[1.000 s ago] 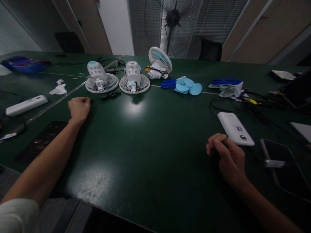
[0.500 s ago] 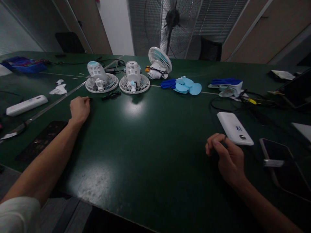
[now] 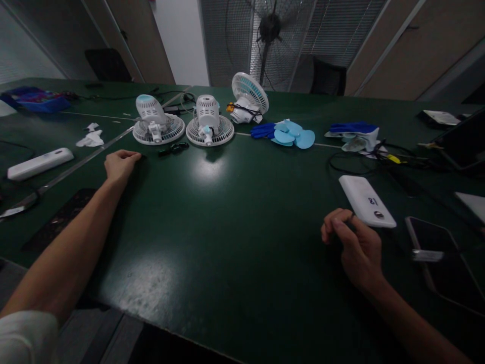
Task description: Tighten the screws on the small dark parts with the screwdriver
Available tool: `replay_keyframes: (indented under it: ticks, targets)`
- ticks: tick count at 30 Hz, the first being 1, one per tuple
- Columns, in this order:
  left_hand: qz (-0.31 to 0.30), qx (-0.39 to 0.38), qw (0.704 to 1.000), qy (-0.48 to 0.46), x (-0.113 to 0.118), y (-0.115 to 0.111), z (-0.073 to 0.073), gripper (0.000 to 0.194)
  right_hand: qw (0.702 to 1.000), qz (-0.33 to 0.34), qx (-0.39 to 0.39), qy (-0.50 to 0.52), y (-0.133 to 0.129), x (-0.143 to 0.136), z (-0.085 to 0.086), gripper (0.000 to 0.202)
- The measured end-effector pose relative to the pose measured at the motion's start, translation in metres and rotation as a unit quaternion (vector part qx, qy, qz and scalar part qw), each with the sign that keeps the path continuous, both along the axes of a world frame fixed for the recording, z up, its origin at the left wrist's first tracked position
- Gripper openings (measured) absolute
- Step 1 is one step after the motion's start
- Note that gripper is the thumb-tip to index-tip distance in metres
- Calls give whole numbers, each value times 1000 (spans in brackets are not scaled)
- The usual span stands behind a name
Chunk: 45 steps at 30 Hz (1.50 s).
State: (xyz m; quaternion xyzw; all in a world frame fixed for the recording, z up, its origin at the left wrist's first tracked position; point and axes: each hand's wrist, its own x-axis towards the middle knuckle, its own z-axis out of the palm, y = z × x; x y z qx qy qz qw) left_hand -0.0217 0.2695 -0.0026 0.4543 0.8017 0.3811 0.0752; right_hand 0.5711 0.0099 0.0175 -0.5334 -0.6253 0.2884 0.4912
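At the left of the green table (image 3: 227, 217), my left hand (image 3: 119, 166) has its fingertips pinched together low over the surface. A tiny dark piece shows at the tips, too small to name. Just right of it lie small black parts (image 3: 173, 149), in front of two white fans (image 3: 154, 121) resting face down on their grilles. My right hand (image 3: 354, 247) rests on the table with its fingers loosely curled in and nothing visible in them. A white power bank (image 3: 367, 201) lies right beside its knuckles.
A third fan (image 3: 248, 98), light blue fan blades (image 3: 293, 134) and blue gloves (image 3: 350, 128) stand or lie farther back. A phone (image 3: 435, 247) is at the right, with cables (image 3: 335, 164) behind. A dark flat mat (image 3: 62, 217) lies under my left forearm.
My left hand has turned slightly and shifted a little left, its fingers now stretched straighter toward the pinch. The right hand has stayed in place.
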Motion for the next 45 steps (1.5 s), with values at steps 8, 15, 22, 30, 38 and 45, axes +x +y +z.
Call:
replay_keyframes:
  ticks: [8, 15, 22, 30, 38, 45]
  targets:
    - [-6, -12, 997, -76, 5, 1, 9, 47, 1000, 3, -1, 0, 1, 0, -1, 29]
    - [-16, -18, 995, -98, 9, 0, 13, 44, 1000, 1, 5, 0, 1, 0, -3, 29]
    - [-15, -24, 993, -118, 11, 2, 16, 45, 1000, 1, 0, 2, 1, -1, -1, 29]
    - [-20, -26, 991, -133, 16, 4, 20, 41, 1000, -2, 0, 1, 1, -1, 0, 30]
    - [-43, -20, 998, -32, 14, -8, 15, 41, 1000, 1, 1, 4, 2, 2, -5, 30]
    - [-98, -15, 991, 85, 21, -25, 22, 40, 1000, 2, -4, 1, 1, 2, -6, 30]
